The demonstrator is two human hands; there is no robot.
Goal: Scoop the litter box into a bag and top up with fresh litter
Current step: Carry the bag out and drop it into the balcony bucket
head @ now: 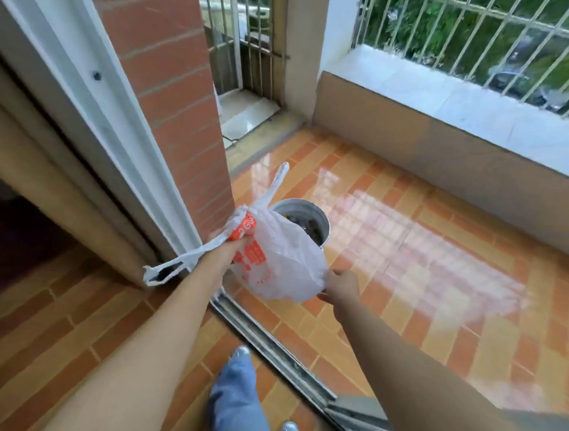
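Observation:
A white plastic bag (284,261) with orange print hangs full in front of me, above the doorway track. My left hand (224,245) grips its gathered neck, with one handle loop trailing back toward the door frame. My right hand (340,287) holds the bag's lower right side with closed fingers. Just behind the bag stands a grey metal bucket (304,209) on the balcony floor, with dark contents inside; the bag covers part of it. No litter box or scoop is in view.
A sliding-door track (271,341) crosses the orange tiled floor (438,254) at my feet. A brick pillar (181,90) and white door frame (95,103) rise at left. A low wall with white window bars (479,44) bounds the balcony at right. My jeans leg (236,399) is below.

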